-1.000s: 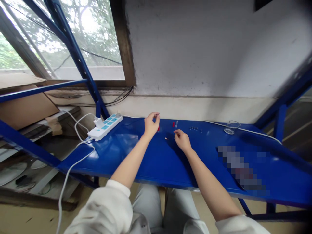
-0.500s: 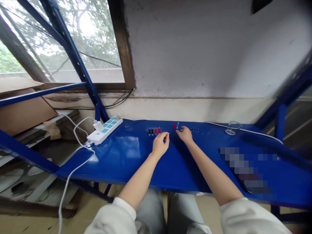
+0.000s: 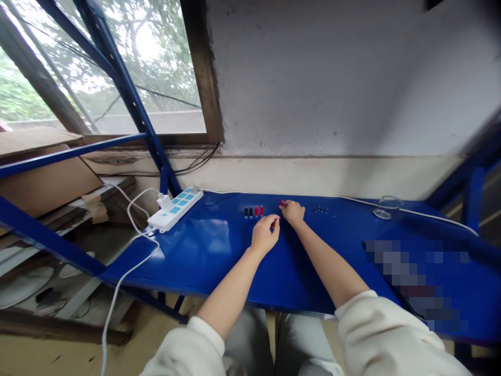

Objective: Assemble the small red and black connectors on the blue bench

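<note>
My left hand (image 3: 265, 233) hovers over the blue table with thumb and forefinger pinched together. What lies between those fingertips is too small to make out. Just behind it, two small black cylinders (image 3: 248, 211) and two small red cylinders (image 3: 259, 210) stand in a row. Farther back, my right hand (image 3: 293, 212) has its fingertips closed on a single red cylinder (image 3: 282, 202), partly covered by the fingers. Several tiny parts (image 3: 321, 210) lie to the right of that hand.
A white power strip (image 3: 176, 210) with a plug and cable sits at the table's left. Toward the right lie a clear round item (image 3: 382, 213) and a pixelated dark flat object (image 3: 407, 279). A white cable (image 3: 438, 215) runs along the back edge near the wall.
My right hand has reached left and its fingers have closed on the single red cylinder. The clear piece beside it is now hidden. My left hand stays pinched; the view has shifted slightly.
</note>
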`<action>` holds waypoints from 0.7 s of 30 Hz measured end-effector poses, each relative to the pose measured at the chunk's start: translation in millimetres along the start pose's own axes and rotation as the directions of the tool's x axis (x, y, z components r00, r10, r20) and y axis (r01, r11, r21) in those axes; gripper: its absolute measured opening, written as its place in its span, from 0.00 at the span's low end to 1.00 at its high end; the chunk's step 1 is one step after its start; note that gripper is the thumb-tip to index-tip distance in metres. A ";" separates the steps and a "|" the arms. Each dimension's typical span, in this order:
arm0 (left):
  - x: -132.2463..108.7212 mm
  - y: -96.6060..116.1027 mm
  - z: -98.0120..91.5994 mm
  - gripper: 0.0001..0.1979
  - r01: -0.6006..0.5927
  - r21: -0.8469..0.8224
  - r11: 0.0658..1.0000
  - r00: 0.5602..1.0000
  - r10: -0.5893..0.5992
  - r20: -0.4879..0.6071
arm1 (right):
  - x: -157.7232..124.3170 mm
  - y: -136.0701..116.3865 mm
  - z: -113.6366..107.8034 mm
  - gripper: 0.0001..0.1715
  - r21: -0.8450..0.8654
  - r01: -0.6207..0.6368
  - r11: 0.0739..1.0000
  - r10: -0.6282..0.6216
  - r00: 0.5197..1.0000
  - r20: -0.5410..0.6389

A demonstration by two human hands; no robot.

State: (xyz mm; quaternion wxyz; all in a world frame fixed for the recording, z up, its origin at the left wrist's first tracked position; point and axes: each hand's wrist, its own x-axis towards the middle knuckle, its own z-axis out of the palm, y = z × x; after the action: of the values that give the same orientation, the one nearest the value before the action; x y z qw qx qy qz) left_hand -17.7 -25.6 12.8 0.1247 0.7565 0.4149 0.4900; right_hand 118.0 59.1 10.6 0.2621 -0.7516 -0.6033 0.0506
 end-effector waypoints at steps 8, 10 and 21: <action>1.9 5.5 -7.1 0.27 0.024 0.015 1.000 1.000 -0.024 -0.021 | -43.8 -17.4 -45.5 0.10 -0.119 0.408 0.905 -0.420 0.902 -0.098; 1.7 6.3 -8.3 0.27 0.007 0.042 0.999 1.000 -0.008 0.018 | -57.2 -16.4 -56.7 0.11 -0.176 0.464 0.868 -0.486 0.867 -0.112; -0.9 1.1 -3.3 0.11 -0.032 0.078 0.996 0.999 0.030 0.030 | -77.8 13.0 -46.5 0.13 -0.174 0.552 0.815 -0.573 0.812 -0.109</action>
State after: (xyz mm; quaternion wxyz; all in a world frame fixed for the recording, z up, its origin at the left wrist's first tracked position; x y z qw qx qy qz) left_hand -20.1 -27.7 14.5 0.0934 0.7740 0.4202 0.4644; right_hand 126.9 -30.7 25.9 0.2604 -0.5566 -0.7783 -0.1290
